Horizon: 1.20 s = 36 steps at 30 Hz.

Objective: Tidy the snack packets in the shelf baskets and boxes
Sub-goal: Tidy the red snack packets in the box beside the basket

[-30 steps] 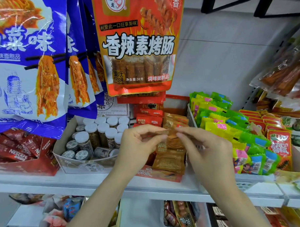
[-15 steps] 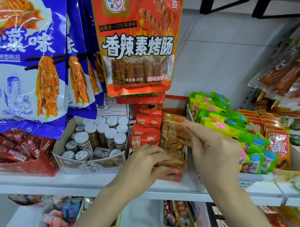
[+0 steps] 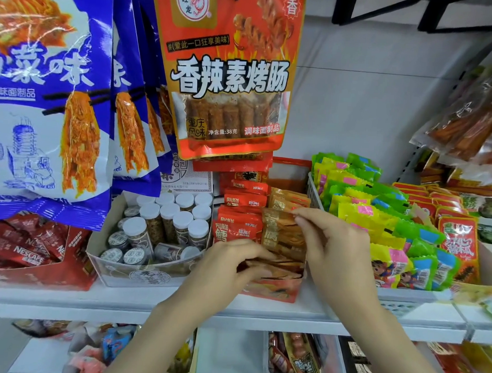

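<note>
**Brown packets half-squared in the red box: hold the row upright while the front is settled**

The red display box [image 3: 274,292] sits on the white shelf [image 3: 235,311], between the carton of white-capped jars [image 3: 165,225] and the white basket [image 3: 313,193] of green and yellow packets [image 3: 377,216]. Inside it, red packets [image 3: 237,228] fill the left column and brown packets [image 3: 282,235] the right.

The right hand [image 3: 335,245] pinches the top edge of an upright brown packet between thumb and fingertips. The left hand [image 3: 231,264] is curled over the low front packets, which lie nearly flat; it appears to grip them, though the contact is partly hidden.

Judgement: the step in hand is standing the brown column upright and in line. To do it well, the right hand should keep the standing packets leaning back as a stop, while the left lifts the flat ones by their top edges and sets them against that stop, faces forward. Risks: thin foil packets slip and fan out; pushing too hard could tip the red column alongside.
</note>
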Motion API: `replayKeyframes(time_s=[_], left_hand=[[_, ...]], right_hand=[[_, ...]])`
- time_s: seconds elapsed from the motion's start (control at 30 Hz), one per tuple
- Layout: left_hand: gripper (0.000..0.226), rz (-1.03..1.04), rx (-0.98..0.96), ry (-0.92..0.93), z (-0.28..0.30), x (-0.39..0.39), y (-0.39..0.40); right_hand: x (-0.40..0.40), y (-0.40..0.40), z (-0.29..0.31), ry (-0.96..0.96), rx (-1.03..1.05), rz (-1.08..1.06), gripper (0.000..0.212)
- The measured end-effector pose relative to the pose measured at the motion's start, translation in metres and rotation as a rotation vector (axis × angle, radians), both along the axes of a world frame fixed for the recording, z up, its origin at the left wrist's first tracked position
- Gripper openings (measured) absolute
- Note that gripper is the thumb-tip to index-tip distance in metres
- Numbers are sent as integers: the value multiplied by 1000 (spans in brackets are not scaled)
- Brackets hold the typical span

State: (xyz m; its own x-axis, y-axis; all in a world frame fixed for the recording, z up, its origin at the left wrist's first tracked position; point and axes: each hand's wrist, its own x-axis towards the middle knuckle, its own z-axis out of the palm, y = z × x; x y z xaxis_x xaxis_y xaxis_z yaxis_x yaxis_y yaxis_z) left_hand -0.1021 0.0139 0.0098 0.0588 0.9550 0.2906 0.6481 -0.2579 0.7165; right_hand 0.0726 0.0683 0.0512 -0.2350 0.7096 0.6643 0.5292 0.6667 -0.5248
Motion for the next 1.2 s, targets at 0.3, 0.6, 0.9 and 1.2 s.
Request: replayKeyframes(time_s=[0.3, 0.6, 0.9, 1.2], left_hand=[[21, 83, 57, -64, -2, -9, -9], [59, 66, 56, -5, -5, -10, -13], [25, -33, 147, 169, -18, 7, -3], [30, -108, 58, 71, -16, 1, -7]], right_hand=[[9, -4, 0, -519, -401, 78, 24], [14, -14, 6, -612, -533, 234, 32], [-1, -3, 10, -479, -390, 47, 25], [-33, 48, 7, -747, -308, -247, 28]])
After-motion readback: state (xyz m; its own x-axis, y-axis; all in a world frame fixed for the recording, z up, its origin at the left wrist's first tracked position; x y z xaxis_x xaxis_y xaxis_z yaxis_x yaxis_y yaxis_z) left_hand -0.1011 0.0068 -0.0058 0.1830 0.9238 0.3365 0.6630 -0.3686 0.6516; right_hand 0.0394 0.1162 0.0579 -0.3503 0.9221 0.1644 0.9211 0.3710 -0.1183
